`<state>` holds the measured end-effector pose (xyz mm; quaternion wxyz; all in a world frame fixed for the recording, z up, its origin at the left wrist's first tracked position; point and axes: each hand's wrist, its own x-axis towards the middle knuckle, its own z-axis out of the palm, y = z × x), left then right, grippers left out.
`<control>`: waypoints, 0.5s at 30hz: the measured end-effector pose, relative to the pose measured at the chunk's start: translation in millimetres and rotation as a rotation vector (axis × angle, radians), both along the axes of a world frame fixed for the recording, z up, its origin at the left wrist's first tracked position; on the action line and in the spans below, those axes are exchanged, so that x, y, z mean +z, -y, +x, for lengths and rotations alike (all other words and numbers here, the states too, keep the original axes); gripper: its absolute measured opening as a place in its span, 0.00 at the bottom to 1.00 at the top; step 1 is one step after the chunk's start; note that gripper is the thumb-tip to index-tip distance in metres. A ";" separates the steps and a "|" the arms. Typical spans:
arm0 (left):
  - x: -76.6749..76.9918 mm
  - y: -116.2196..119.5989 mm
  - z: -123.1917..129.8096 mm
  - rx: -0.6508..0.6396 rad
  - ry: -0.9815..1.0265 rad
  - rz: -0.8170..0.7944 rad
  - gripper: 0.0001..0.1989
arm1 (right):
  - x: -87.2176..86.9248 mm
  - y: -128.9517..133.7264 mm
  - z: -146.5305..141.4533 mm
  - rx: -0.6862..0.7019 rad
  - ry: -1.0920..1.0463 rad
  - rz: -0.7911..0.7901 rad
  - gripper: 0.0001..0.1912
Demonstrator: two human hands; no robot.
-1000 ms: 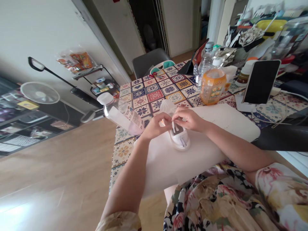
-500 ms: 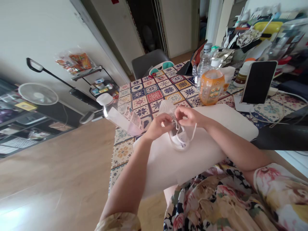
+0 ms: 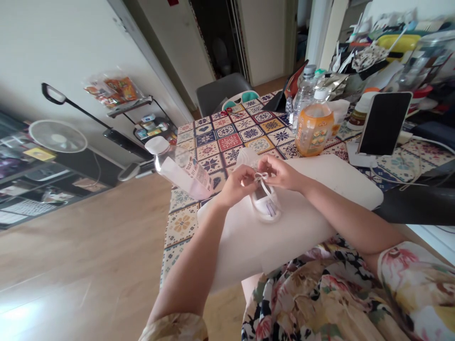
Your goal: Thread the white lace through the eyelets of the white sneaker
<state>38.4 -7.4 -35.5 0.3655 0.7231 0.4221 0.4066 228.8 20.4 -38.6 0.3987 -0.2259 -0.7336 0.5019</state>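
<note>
Left hand (image 3: 237,185) and right hand (image 3: 280,173) each pinching white lace (image 3: 260,178), over small white shoe (image 3: 265,202), shoe on white mat (image 3: 302,222), orange bottle (image 3: 314,124) at 1 o'clock, phone (image 3: 384,122) at 2 o'clock

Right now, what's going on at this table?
A person seated at the patterned table is working with both hands on a small white shoe that lies on a white board. The left hand and right hand each pinch the white lace, which shows loops like a bow, above the shoe's opening. An orange drink bottle and a propped phone stand behind.
</note>
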 end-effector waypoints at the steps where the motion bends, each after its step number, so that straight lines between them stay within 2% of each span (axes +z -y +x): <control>1: -0.4 -0.1 0.1 -0.005 -0.001 -0.001 0.07 | -0.2 0.8 -0.7 0.018 -0.015 -0.003 0.14; 5: -1.5 -0.6 1.6 -0.022 0.008 -0.013 0.07 | -3.5 1.6 -3.1 0.090 -0.088 -0.018 0.12; 8: -1.6 -0.1 3.0 -0.005 0.045 -0.041 0.08 | -6.4 0.3 -4.2 0.137 -0.131 -0.085 0.14; 11: -1.0 0.9 3.7 0.003 0.067 -0.073 0.07 | -7.7 -0.6 -4.6 0.154 -0.160 -0.163 0.18; 15: 0.3 1.4 4.1 -0.001 0.049 -0.036 0.07 | -8.6 -2.7 -4.1 0.140 -0.180 -0.193 0.19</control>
